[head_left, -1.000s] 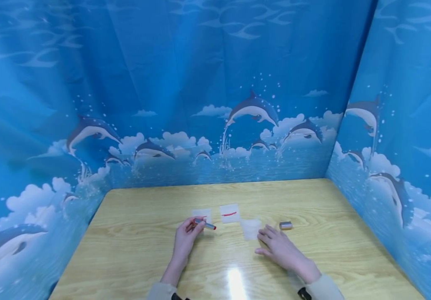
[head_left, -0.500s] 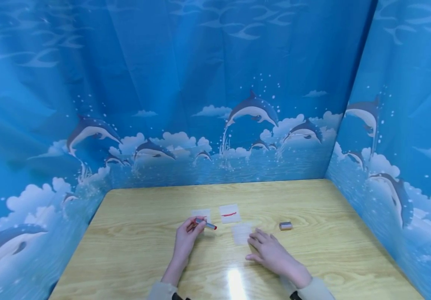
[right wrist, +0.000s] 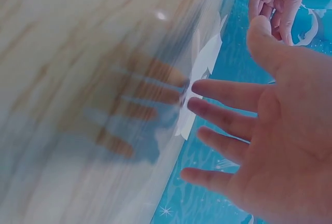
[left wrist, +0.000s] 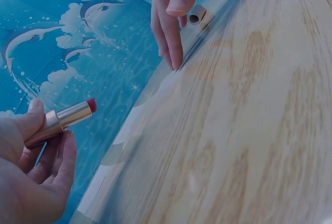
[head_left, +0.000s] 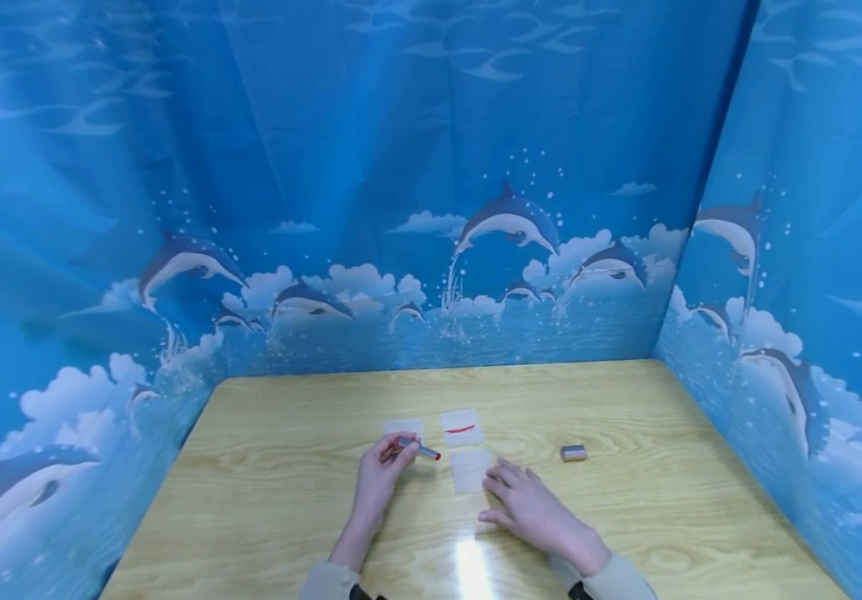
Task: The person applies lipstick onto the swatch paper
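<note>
A lipstick (left wrist: 67,119) with its red tip bared is pinched between the thumb and fingers of my left hand (head_left: 380,472), raised above the table. My right hand (head_left: 532,504) has its fingers spread, the fingertips on the right edge of a thin whitish paper square (head_left: 470,471). No mark shows on that square. Behind it lies another paper square (head_left: 462,423) with a red streak across it. A third square (head_left: 404,427) sits to its left, partly hidden by my left hand. The lipstick cap (head_left: 573,452) lies on its side, right of my right hand.
The wood-grain table (head_left: 288,467) is glossy and reflects a bright light near its front. Blue dolphin-printed curtains (head_left: 371,167) stand along its back and sides.
My right hand has moved to the left, sliding the unmarked paper square with it until it lies in front of the streaked square. The left hand still holds the lipstick in about the same place.
</note>
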The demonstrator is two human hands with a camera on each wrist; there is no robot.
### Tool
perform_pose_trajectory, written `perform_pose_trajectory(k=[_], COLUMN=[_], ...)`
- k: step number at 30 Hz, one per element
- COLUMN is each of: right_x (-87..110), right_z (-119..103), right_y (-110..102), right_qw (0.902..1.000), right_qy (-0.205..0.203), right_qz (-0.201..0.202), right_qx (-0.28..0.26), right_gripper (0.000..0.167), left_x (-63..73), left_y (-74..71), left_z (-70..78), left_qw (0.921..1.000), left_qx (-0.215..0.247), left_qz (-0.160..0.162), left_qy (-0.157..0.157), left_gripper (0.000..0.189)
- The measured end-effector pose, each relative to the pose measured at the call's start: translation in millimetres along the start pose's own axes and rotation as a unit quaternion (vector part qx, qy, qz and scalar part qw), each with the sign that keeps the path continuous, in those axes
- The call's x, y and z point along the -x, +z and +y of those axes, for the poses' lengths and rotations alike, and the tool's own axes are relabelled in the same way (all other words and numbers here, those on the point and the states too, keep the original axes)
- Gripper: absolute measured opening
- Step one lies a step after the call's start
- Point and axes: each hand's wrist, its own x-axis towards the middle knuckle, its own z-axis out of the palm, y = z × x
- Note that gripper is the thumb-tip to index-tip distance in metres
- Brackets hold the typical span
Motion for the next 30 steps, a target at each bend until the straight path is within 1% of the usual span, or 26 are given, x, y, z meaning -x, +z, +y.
perform_pose_trajectory(k=[6, 11, 15, 19, 21, 22, 25, 28, 30], right_x=[3.7, 6.6, 7.2, 6.8, 6.6, 6.6, 6.6, 6.9, 7.1], right_z=[3, 6, 5, 1, -1, -2, -5, -9, -12], right_y=[-4, -4, -3, 1, 3, 4, 7, 8, 9], right_qw=[0.9999, 0.9998, 0.9997, 0.9997, 0.9997, 0.9996, 0.9995, 0.9994, 0.9993], right_qy=[0.005, -0.002, -0.007, -0.010, -0.010, -0.009, -0.003, 0.005, 0.010], right_qz=[-0.004, -0.017, -0.019, -0.013, -0.008, -0.007, -0.007, -0.012, -0.015], right_qx=[-0.008, 0.003, 0.012, 0.019, 0.023, 0.025, 0.031, 0.032, 0.033], right_gripper=[0.059, 0.059, 0.061, 0.063, 0.065, 0.066, 0.069, 0.071, 0.073], left_x=[-0.9, -3.0, -6.3, -8.3, -8.6, -8.5, -9.2, -10.0, -11.3], left_y=[2.6, 7.6, 15.8, 24.9, 29.2, 31.3, 36.9, 41.7, 44.5], left_z=[0.0, -1.8, -3.5, -2.7, -1.8, -1.3, -1.4, -1.1, -0.5], left_qw=[0.9999, 0.9995, 0.9986, 0.9968, 0.9954, 0.9938, 0.9908, 0.9890, 0.9893], left_qx=[-0.003, -0.010, -0.027, -0.053, -0.067, -0.076, -0.093, -0.108, -0.109], left_qz=[-0.010, -0.021, -0.028, -0.035, -0.038, -0.039, -0.050, -0.061, -0.068], left_qy=[0.006, 0.020, 0.034, 0.050, 0.057, 0.070, 0.084, 0.080, 0.069], left_gripper=[0.041, 0.036, 0.032, 0.030, 0.028, 0.028, 0.025, 0.023, 0.024])
